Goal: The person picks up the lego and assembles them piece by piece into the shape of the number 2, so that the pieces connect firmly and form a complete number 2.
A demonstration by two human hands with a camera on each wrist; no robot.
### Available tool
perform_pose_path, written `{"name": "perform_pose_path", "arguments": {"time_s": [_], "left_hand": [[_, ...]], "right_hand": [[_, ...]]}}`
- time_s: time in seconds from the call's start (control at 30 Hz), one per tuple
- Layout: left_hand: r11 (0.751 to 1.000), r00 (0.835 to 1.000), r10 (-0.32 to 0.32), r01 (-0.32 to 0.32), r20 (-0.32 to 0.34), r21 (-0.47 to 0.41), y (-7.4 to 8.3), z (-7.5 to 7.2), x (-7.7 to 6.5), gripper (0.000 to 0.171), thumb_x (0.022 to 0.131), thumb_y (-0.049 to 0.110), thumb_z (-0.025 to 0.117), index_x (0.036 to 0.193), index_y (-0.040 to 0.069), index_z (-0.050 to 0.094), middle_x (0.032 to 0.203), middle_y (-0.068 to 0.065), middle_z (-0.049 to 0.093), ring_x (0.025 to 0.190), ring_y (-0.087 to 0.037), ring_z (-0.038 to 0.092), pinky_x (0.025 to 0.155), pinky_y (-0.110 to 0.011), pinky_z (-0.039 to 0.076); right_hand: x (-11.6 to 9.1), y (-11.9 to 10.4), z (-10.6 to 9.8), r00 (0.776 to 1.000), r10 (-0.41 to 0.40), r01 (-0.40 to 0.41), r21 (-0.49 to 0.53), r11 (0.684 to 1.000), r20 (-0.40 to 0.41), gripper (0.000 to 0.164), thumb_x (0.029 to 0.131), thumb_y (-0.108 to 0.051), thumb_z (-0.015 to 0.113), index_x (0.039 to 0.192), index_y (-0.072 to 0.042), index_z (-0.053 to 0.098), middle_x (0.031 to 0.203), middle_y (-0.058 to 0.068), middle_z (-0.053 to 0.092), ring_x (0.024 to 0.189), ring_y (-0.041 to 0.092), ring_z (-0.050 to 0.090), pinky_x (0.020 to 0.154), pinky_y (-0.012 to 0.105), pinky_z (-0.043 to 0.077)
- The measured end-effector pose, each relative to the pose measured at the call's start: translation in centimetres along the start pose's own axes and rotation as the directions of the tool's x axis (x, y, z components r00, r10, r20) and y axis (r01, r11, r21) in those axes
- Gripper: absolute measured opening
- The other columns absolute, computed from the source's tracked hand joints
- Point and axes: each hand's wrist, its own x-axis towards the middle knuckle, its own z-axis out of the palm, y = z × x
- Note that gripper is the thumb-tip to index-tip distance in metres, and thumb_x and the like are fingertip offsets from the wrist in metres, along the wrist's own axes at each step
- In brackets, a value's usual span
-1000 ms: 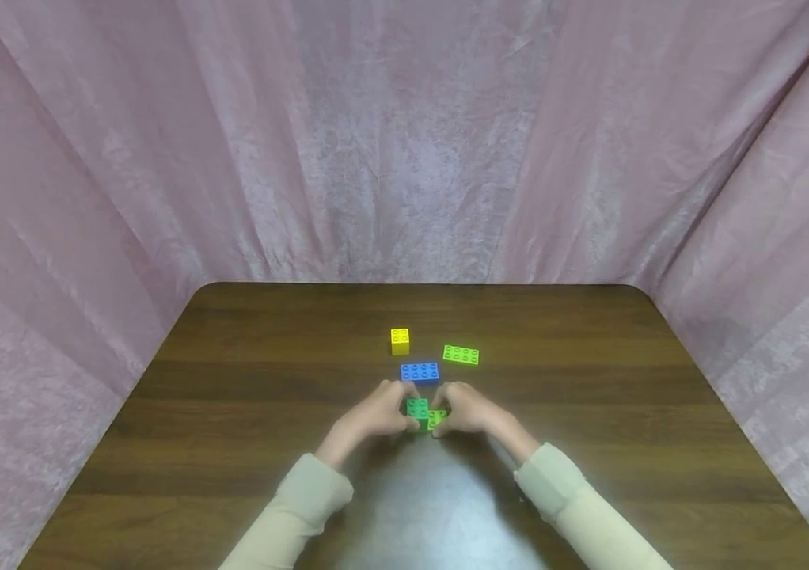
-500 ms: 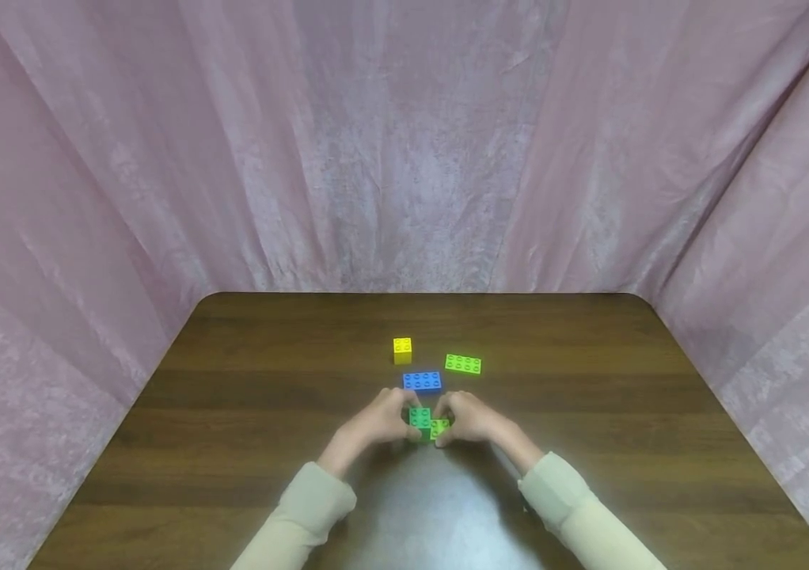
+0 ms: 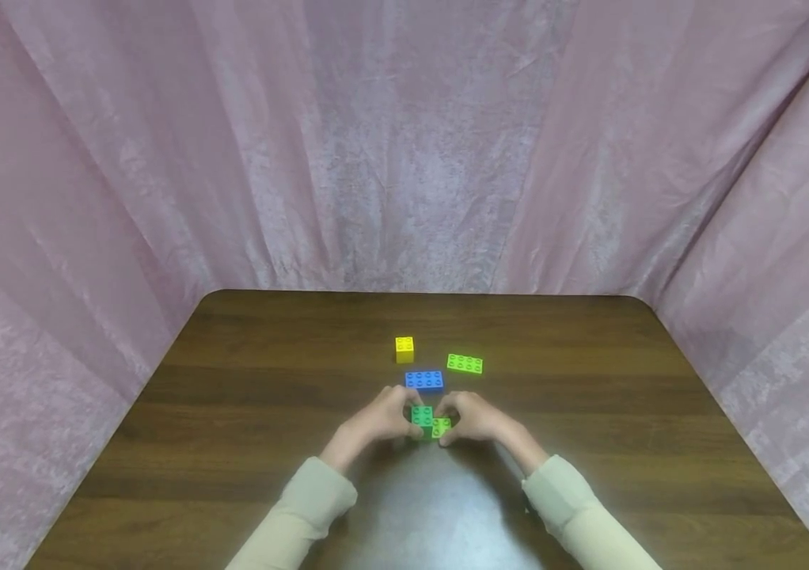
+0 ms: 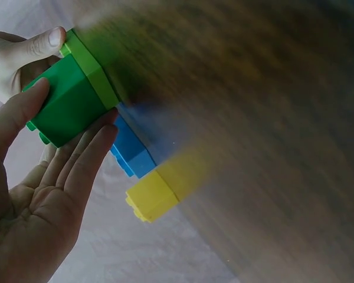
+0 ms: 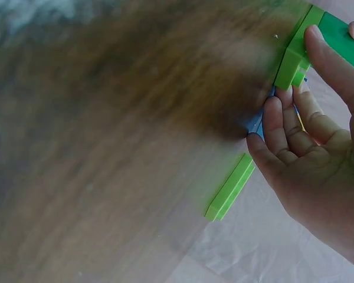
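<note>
Between the thumb and fingers of my left hand is a tall green toy brick, two studs by two on top. The brick sits on the left end of a thinner lime brick, whose studs show to its right. My right hand pinches that lime end, thumb on the near side and fingers on the far side. In the left wrist view the thumb presses one face of the green brick, fingers along another. The right wrist view has the thumb on the lime brick.
Just beyond the hands lies a blue brick, two studs by four. A yellow brick stands behind it, and a second lime brick lies to the right. Pink curtains hang around the wooden table.
The head view has tilted slightly, so everything appears a little lower and further right. Both hands keep their hold on the joined bricks, with no clear movement.
</note>
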Motion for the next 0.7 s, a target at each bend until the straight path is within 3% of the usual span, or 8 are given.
{"name": "perform_pose_path", "arguments": {"time_s": [0.4,0.7], "left_hand": [[1.000,0.999,0.018,-0.019,0.046,0.014,-0.1,-0.3,-0.1,0.026,0.081,0.011,0.076,0.105,0.003,0.066,0.092,-0.006,0.068,0.077,-0.014,0.060,0.072,-0.027,0.054],[0.995,0.993,0.095,-0.096,0.062,0.004,0.0,-1.2,-0.4,0.043,0.081,0.021,0.079,0.116,0.000,0.066,0.109,-0.013,0.071,0.090,-0.019,0.065,0.079,-0.031,0.056]], "right_hand": [[0.1,0.3,-0.1,1.000,0.013,-0.013,0.015,1.000,-0.002,0.039,0.069,-0.009,0.083,0.104,-0.004,0.068,0.103,0.009,0.070,0.098,0.024,0.064,0.092,0.045,0.054],[0.2,0.4,-0.2,1.000,-0.003,0.003,0.005,1.000,0.006,0.038,0.069,-0.010,0.084,0.103,-0.004,0.069,0.103,0.009,0.070,0.100,0.025,0.063,0.093,0.046,0.053]]}}
